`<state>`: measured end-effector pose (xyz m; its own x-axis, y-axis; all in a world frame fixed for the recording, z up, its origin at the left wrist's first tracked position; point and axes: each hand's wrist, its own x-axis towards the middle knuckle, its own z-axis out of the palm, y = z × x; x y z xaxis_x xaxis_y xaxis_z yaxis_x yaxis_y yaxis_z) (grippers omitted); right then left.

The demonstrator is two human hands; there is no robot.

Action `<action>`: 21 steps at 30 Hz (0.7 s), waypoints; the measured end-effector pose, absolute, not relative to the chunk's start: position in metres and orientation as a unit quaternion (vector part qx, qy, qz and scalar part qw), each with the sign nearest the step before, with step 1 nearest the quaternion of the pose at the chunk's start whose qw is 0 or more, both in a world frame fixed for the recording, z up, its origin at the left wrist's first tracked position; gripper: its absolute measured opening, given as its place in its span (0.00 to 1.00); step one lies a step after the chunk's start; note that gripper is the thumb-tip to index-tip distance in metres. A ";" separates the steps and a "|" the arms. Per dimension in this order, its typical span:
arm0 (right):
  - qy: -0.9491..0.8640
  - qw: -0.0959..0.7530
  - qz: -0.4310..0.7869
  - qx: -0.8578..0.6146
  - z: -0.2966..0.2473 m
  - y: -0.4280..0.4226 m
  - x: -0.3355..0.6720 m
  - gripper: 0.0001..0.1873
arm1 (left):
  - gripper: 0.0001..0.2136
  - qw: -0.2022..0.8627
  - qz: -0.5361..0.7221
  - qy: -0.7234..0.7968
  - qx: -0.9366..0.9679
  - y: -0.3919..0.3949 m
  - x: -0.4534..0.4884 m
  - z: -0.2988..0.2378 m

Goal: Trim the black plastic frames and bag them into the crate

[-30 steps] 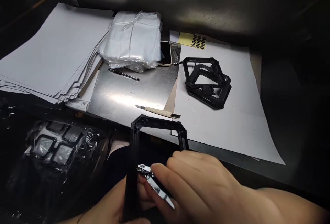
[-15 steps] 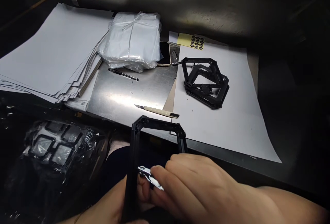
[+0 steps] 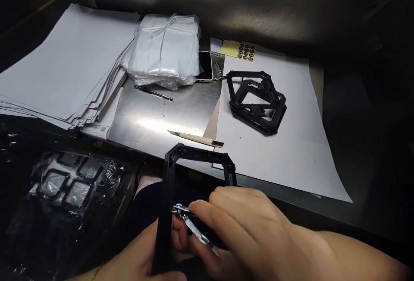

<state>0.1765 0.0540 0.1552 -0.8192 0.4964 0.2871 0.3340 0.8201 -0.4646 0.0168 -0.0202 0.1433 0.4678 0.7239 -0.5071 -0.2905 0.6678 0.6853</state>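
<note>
In the head view, my left hand (image 3: 139, 246) is closed around the lower left side of a black plastic frame (image 3: 200, 155) with cut-off corners, held upright in front of the table edge. A silver nail clipper (image 3: 197, 231) is gripped in my right hand (image 3: 249, 225); its jaws meet the inner edge of the frame's left side. The clipper's lever stands apart from its body. My right fingers cover part of the tool, and the lower part of the frame is hidden behind my hands.
Several black frames (image 3: 257, 104) lie overlapped on a white sheet (image 3: 304, 151). A utility knife (image 3: 196, 138), a pen (image 3: 153, 93), a phone (image 3: 205, 67) and bundled plastic bags (image 3: 164, 50) are on the metal table. Stacked paper (image 3: 67, 69) lies left, above bagged black parts (image 3: 71, 181).
The clipper's lever has swung away from its body, and my right fingers have spread with it. My right hand has risen slightly. The frame stays in my left hand, almost unmoved.
</note>
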 end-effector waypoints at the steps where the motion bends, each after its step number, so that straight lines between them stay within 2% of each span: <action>1: -0.936 0.199 0.197 -0.212 0.156 0.055 0.176 0.11 | 0.08 0.818 0.311 0.406 0.264 -0.017 0.017 0.145; 5: -0.953 0.173 0.188 -0.164 0.158 0.060 0.176 0.11 | 0.10 0.828 0.302 0.393 0.263 -0.012 0.019 0.151; 9: -0.954 0.122 0.237 -0.136 0.163 0.068 0.176 0.07 | 0.11 0.811 0.278 0.431 0.282 -0.019 0.017 0.146; 13: -0.906 0.105 0.407 -0.057 0.162 0.079 0.180 0.06 | 0.10 0.768 0.278 0.492 0.300 -0.030 0.014 0.139; 16: -0.853 0.142 0.498 -0.067 0.158 0.083 0.185 0.06 | 0.11 0.752 0.271 0.519 0.303 -0.036 0.012 0.136; 21: -0.899 0.209 0.351 -0.158 0.151 0.076 0.186 0.07 | 0.10 0.754 0.255 0.547 0.260 -0.045 0.003 0.132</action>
